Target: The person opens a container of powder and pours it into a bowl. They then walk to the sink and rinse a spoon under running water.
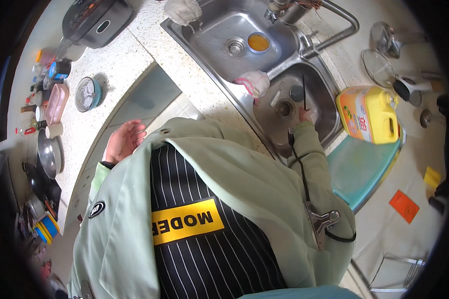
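Note:
My right hand (307, 115) is low in the smaller sink basin (271, 129), its fingers closed around one end of a thin dark stick (304, 91), perhaps a chopstick. Close to it lie a dark round object (296, 92), a small whitish translucent piece (275, 97) and the basin's drain strainer (285, 108). A white cloth with pink trim (255, 83) drapes over the divider between the basins. My left hand (125, 141) hangs by the counter edge, palm up, holding nothing, with its fingers loosely apart.
The larger basin (209, 41) holds a bowl of orange liquid (258, 42) beneath the faucet (340, 37). Right of the sink stands a yellow detergent jug (370, 114). A blue bowl with white powder (88, 94) and a rice cooker (97, 24) sit on the left counter.

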Demonstrator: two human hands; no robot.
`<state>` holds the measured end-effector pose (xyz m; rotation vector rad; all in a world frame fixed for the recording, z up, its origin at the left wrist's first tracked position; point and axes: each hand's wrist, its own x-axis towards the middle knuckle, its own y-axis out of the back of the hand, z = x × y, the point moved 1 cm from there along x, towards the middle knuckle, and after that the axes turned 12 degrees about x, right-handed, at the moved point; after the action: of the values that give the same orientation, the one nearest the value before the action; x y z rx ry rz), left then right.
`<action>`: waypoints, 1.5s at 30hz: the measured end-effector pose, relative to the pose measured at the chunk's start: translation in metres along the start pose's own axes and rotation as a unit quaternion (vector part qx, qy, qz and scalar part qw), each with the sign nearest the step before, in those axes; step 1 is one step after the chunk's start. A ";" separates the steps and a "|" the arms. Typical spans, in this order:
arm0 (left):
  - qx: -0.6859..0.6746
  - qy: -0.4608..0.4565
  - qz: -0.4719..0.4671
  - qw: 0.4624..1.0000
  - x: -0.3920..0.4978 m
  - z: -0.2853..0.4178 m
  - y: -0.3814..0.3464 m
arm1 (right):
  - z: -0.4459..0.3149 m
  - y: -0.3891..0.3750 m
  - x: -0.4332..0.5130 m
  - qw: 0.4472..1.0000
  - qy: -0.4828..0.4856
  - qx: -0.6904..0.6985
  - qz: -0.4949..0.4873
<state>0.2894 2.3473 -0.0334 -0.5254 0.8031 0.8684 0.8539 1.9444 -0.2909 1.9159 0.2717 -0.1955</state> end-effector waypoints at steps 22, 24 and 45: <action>-0.034 -0.004 0.018 0.999 -0.012 -0.017 -0.011 | -0.025 -0.052 0.075 0.935 0.231 0.231 0.137; -0.031 0.004 0.021 0.999 -0.008 -0.014 -0.010 | -0.026 -0.027 0.057 0.961 0.225 0.154 0.050; 0.046 -0.117 -0.157 0.979 0.085 0.139 0.014 | -0.321 0.282 -0.193 0.896 0.432 0.100 0.013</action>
<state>0.3667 2.4902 -0.0186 -0.4430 0.5233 0.5836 0.7498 2.1314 0.1261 2.1062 0.8405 0.6996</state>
